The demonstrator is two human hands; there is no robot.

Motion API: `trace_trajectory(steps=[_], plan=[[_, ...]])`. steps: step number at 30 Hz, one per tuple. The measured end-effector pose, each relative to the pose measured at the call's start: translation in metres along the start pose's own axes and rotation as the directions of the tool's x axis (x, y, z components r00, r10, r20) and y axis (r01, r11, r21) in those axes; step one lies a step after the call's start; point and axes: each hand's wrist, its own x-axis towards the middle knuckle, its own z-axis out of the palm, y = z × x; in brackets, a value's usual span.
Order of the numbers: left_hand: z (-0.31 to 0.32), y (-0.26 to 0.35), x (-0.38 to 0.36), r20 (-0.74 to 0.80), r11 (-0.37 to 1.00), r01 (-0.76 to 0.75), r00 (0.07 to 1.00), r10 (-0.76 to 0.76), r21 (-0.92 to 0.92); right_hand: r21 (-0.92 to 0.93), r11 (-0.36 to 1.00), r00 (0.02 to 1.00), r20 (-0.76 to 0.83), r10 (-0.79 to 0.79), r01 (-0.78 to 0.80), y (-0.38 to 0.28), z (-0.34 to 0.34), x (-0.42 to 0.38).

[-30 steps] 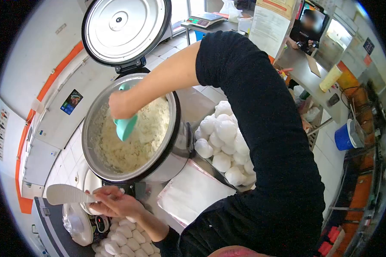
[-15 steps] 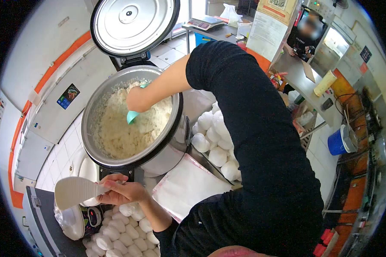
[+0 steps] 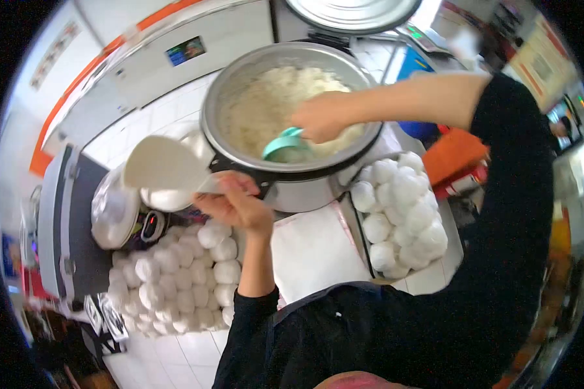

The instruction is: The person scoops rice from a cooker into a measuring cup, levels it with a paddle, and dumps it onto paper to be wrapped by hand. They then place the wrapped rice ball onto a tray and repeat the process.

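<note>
In front of me, a large metal cooker pot (image 3: pixel 214 123) holds white cooked rice (image 3: pixel 259 97). My right hand (image 3: pixel 324 117) reaches over the pot's right side, closed on a teal scoop (image 3: pixel 284 144). The scoop's rounded cup is near the front rim; what is in it is too blurred to tell. Left of and in front of the pot, my left hand (image 3: pixel 237 202) is wrapped round the handle of a white rice paddle (image 3: pixel 162 165). The paddle's broad blade points left, outside the pot.
Behind the pot stands its raised lid (image 3: pixel 357 10). White rounded bundles (image 3: pixel 169 272) are piled at front left, more bundles (image 3: pixel 402 214) in a tray at right. Between them lies a white sheet (image 3: pixel 315 253). A small cooker (image 3: pixel 117 207) and a grey box (image 3: pixel 78 220) stand left.
The view has turned, so pot and lid appear farther right and higher. My right hand has brought the scoop towards the pot's front rim. My left hand still holds the paddle.
</note>
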Motion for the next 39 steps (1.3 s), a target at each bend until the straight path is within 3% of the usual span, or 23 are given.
trace_trajectory(steps=[3,6,8,11,12,13,14,16,18,20,21,22,24,25,26,28,30,35,39], plan=[[-0.004,0.001,0.003,0.051,0.998,-0.024,0.998,0.028,-0.065,0.058,0.994,0.996,0.024,0.091,-0.092,-0.007,-0.015,-0.033],[-0.004,0.003,0.002,0.069,0.994,0.109,0.992,-0.110,0.007,0.156,0.972,0.984,-0.018,0.178,-0.173,0.001,-0.021,-0.050],[-0.008,0.007,0.006,0.058,0.949,0.314,0.948,-0.312,-0.030,0.232,0.969,0.996,-0.001,0.085,-0.083,0.012,-0.018,-0.052],[0.007,0.017,0.023,-0.115,0.862,0.493,0.855,-0.505,-0.118,0.436,0.900,0.997,0.058,-0.043,0.013,0.057,0.002,-0.039],[0.011,0.022,0.029,-0.149,0.842,0.523,0.829,-0.538,-0.134,0.530,0.842,0.989,0.150,0.017,-0.094,0.071,0.004,-0.034],[0.006,0.025,0.036,-0.035,0.851,0.524,0.850,-0.525,-0.037,0.605,0.770,0.979,0.154,0.135,-0.201,0.069,-0.006,-0.039],[-0.002,0.022,0.044,0.070,0.865,0.498,0.862,-0.502,0.065,0.734,0.648,0.975,0.091,0.203,-0.203,0.075,-0.006,-0.043],[-0.014,0.007,0.060,0.366,0.884,0.466,0.816,-0.447,0.040,0.833,0.506,0.955,0.082,0.287,-0.224,0.079,-0.013,-0.052],[0.008,0.014,0.062,0.355,0.860,0.505,0.793,-0.495,0.071,0.957,0.285,0.939,-0.050,0.341,-0.053,0.076,-0.007,-0.052],[0.019,0.011,0.071,0.522,0.767,0.576,0.578,-0.627,0.284,0.975,0.219,0.920,-0.123,0.371,0.042,0.072,-0.004,-0.046],[0.027,0.005,0.071,0.523,0.733,0.595,0.531,-0.667,0.331,0.979,0.152,0.896,-0.186,0.403,0.135,0.068,-0.001,-0.044],[0.032,0.002,0.072,0.521,0.732,0.590,0.529,-0.670,0.341,0.979,0.144,0.897,-0.189,0.400,0.142,0.064,0.003,-0.042],[0.045,-0.002,0.074,0.547,0.677,0.578,0.418,-0.725,0.456,0.971,0.106,0.864,-0.239,0.443,0.215,0.061,0.004,-0.039],[0.051,0.001,0.074,0.550,0.679,0.559,0.413,-0.726,0.476,0.968,0.150,0.860,-0.247,0.447,0.200,0.058,0.005,-0.038],[0.054,0.001,0.077,0.555,0.687,0.555,0.420,-0.718,0.470,0.966,0.160,0.857,-0.255,0.448,0.204,0.056,0.004,-0.040],[0.055,-0.001,0.083,0.600,0.654,0.584,0.325,-0.731,0.480,0.947,0.103,0.836,-0.317,0.448,0.303,0.049,0.007,-0.044],[0.055,-0.001,0.086,0.597,0.623,0.615,0.287,-0.749,0.484,0.947,0.100,0.825,-0.316,0.468,0.306,0.045,0.008,-0.046],[0.058,0.002,0.084,0.591,0.550,0.675,0.206,-0.780,0.491,0.916,0.232,0.739,-0.402,0.541,0.328,0.036,0.010,-0.051],[0.055,0.002,0.088,0.640,0.491,0.724,0.091,-0.763,0.483,0.884,0.346,0.675,-0.463,0.574,0.313,0.033,0.010,-0.054]])
